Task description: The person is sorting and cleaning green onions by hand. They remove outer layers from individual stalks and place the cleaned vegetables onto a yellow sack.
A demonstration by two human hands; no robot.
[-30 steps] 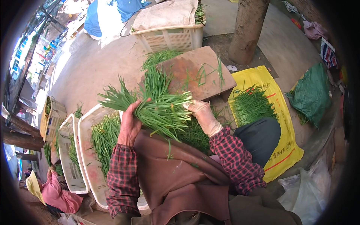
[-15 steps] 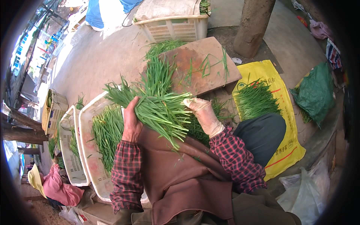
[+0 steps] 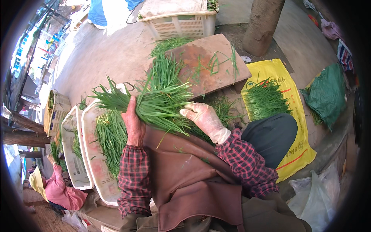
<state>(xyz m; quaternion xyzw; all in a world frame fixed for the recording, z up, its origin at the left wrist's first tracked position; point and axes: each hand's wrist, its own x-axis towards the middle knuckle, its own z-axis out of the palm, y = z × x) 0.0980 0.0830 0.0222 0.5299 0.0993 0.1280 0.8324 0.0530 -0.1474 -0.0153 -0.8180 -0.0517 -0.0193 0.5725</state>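
My bare left hand (image 3: 134, 125) is closed around a bunch of green chives (image 3: 164, 108), held above the brown apron (image 3: 185, 158) on my lap. Leaf tips fan out to the left and the pale stem ends point right. At those stem ends my right hand (image 3: 206, 120), in a thin whitish glove, has thumb and fingers pinched together on some stems. Just beyond the bunch, more chives (image 3: 165, 73) lie against a low reddish-brown board (image 3: 212, 54) with loose blades on it. Scattered chives (image 3: 222, 112) lie below the board.
Left of me stand a white crate (image 3: 91, 154) of chives and a second crate (image 3: 75, 170). A yellow sack (image 3: 295, 135) on the right bears a chive pile (image 3: 266, 99). A pillar (image 3: 264, 27) and a covered crate (image 3: 181, 27) stand ahead. Another person (image 3: 63, 189) sits far left.
The bunch and both hands have shifted slightly left. My right hand has drawn inward and a little lower along the stem ends. The other person's arm is raised higher.
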